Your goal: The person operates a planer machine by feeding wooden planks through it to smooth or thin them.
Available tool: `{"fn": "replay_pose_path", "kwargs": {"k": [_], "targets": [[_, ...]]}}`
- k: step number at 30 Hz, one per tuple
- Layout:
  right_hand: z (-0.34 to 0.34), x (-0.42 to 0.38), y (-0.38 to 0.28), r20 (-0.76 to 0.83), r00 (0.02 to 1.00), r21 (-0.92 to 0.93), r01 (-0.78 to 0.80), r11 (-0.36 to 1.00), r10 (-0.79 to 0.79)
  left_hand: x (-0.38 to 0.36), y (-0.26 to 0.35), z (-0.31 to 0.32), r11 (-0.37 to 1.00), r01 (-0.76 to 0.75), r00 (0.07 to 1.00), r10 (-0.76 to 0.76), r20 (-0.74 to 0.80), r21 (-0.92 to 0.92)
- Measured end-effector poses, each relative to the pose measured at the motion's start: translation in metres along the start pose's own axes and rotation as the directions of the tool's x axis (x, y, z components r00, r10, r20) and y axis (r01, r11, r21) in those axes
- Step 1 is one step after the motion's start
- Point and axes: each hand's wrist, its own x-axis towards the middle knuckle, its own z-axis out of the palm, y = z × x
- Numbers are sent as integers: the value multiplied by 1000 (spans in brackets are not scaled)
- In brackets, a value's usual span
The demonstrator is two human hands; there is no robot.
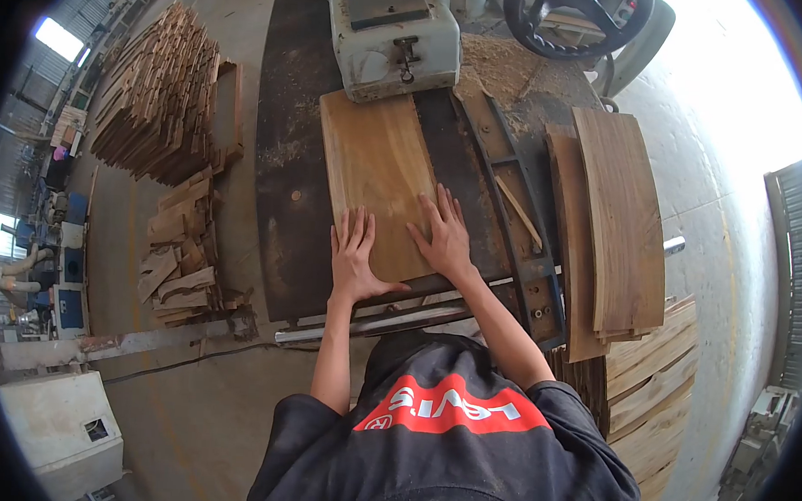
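Observation:
A wide wooden board [382, 172] lies flat on the dark machine table [284, 235], its far end at the front of a pale machine housing [394, 46]. My left hand [355, 262] rests on the board's near left part, fingers spread and pointing away from me. On the right edge of the board lies my right hand [443, 235], its fingers also stretched out. Neither hand is wrapped around anything. To the right of the board runs a black metal fence [509, 179] with a thin wood strip [519, 211] lying in it.
Several boards [616, 216] are stacked right of the fence, above more planks [653, 382]. A tall wood stack [160, 93] and offcuts [183, 248] stand at left. Sawdust [510, 70] lies near a black handwheel [577, 10]. A metal bar [370, 326] runs along the table's near edge.

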Motion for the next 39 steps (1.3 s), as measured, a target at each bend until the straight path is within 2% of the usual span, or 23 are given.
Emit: {"fn": "replay_pose_path", "kwargs": {"k": [13,16,22,32,39], "targets": [[36,84,19,-29,999,-34,38,999,-39,80,-46,0,1000,-1,1000,1,-29,21],[34,92,25,-15,999,-24,50,998,-50,84,-50,-3,1000,7,1000,-7,8,25],[32,90,22,20,999,-15,27,1000,-26,83,-52,2,1000,-8,999,8,-36,-3],[36,106,23,8,1000,-32,-28,999,28,98,-56,-2,1000,-9,1000,9,-20,17],[53,150,35,-43,999,-84,-34,996,30,136,-76,-2,998,-53,993,58,-98,45]]}}
